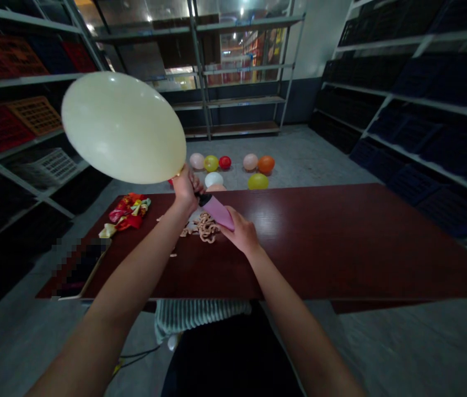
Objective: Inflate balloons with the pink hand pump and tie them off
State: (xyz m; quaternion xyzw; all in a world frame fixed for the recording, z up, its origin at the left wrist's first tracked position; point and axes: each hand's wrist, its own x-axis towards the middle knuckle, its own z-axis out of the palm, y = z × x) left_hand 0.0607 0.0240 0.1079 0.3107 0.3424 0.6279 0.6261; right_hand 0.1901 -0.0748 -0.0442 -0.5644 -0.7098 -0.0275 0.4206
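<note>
A large pale yellow inflated balloon (pixel 122 127) floats up at the left, above the dark red table (pixel 341 242). My left hand (pixel 185 187) is closed round the balloon's neck where it meets the black nozzle of a pink hand pump (pixel 218 211). My right hand (pixel 241 232) is wrapped round the pump's lower end. Just under the hands a heap of limp tan balloons (pixel 205 227) lies on the table.
A pile of red and yellow uninflated balloons (pixel 127 213) lies at the table's left. A blurred dark flat object (pixel 80 267) sits at the near left corner. Several inflated balloons (pixel 233 168) rest on the floor beyond the table. Metal shelving with crates (pixel 14 110) lines both sides.
</note>
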